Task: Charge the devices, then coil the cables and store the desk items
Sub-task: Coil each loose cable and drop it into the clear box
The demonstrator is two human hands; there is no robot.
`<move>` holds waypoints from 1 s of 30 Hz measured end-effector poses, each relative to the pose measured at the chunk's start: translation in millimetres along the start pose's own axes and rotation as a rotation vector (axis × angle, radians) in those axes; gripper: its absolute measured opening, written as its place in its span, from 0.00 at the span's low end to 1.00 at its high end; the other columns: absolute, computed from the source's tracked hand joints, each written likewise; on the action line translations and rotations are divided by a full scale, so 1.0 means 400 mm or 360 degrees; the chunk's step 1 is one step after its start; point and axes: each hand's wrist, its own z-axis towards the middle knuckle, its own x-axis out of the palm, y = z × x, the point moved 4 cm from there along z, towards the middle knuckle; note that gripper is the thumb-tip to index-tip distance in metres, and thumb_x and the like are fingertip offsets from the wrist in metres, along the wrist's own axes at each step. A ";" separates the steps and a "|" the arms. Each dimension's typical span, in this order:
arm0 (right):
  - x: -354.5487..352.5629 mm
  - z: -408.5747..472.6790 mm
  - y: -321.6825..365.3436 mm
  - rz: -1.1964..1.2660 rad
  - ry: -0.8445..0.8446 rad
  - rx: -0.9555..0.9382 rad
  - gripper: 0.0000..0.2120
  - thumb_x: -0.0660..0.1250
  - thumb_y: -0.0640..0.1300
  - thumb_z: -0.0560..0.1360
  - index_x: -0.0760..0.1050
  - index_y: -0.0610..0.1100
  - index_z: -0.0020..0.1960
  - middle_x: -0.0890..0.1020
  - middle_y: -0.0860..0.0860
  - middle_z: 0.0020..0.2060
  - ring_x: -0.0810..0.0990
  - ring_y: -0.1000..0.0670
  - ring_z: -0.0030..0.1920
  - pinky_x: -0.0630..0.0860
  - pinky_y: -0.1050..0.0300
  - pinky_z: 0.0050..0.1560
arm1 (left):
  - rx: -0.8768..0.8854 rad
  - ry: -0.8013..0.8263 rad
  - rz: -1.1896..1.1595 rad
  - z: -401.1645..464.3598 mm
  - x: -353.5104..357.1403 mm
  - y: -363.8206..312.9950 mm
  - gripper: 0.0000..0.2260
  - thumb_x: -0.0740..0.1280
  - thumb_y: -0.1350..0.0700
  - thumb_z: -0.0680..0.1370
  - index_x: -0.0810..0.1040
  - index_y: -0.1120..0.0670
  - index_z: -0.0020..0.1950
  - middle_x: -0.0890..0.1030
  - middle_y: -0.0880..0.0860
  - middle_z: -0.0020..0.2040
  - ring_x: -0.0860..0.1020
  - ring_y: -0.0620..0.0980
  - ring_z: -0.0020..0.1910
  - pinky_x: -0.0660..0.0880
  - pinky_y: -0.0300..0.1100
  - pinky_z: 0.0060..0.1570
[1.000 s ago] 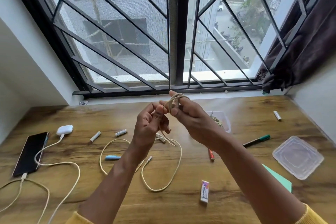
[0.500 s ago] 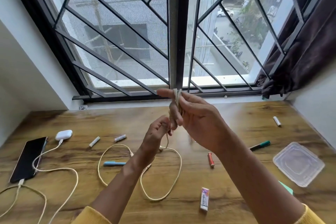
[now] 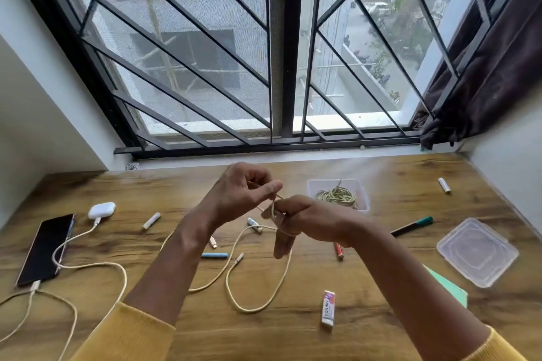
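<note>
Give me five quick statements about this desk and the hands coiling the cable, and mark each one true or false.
1. The right hand has the cream cable looped around its fingers. True.
2. The phone lies unplugged. False: a cable runs into its near end.
3. The clear container already holds a coiled cable. True.
4. The clear lid sits on that container. False: it lies apart on the desk, to the right.
5. The left hand rests flat on the desk. False: it is raised, pinching the cable beside the right hand.
</note>
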 end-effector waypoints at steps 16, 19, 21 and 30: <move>-0.061 0.012 0.032 0.0688 -0.0897 -0.0534 0.14 0.58 0.37 0.87 0.77 0.51 0.63 0.78 0.46 0.73 0.80 0.54 0.69 0.73 0.66 0.63 | -0.0123 -0.0147 -0.0787 -0.075 0.069 0.001 0.15 0.64 0.54 0.84 0.85 0.62 0.49 0.68 0.59 0.33 0.65 0.54 0.31 0.67 0.41 0.31; -0.057 0.012 0.037 0.0896 -0.0776 -0.0689 0.20 0.52 0.35 0.86 0.69 0.44 0.75 0.82 0.45 0.68 0.80 0.48 0.70 0.69 0.51 0.73 | -0.0176 -0.0104 -0.0890 -0.089 0.099 0.008 0.18 0.61 0.52 0.85 0.85 0.63 0.49 0.67 0.59 0.33 0.63 0.55 0.32 0.67 0.39 0.33; -0.057 0.008 0.046 0.1068 -0.0658 -0.0769 0.22 0.48 0.34 0.86 0.65 0.39 0.78 0.83 0.41 0.66 0.80 0.43 0.70 0.69 0.48 0.71 | -0.0197 -0.0086 -0.0928 -0.094 0.106 0.014 0.21 0.62 0.46 0.85 0.85 0.61 0.47 0.67 0.57 0.32 0.65 0.52 0.31 0.68 0.37 0.33; -0.027 0.003 0.065 0.1269 -0.0111 -0.0834 0.27 0.50 0.38 0.75 0.77 0.27 0.65 0.77 0.43 0.27 0.77 0.42 0.33 0.78 0.52 0.44 | -0.0212 0.0062 -0.0887 -0.090 0.080 0.041 0.23 0.70 0.44 0.81 0.81 0.66 0.49 0.75 0.58 0.37 0.70 0.50 0.35 0.67 0.42 0.37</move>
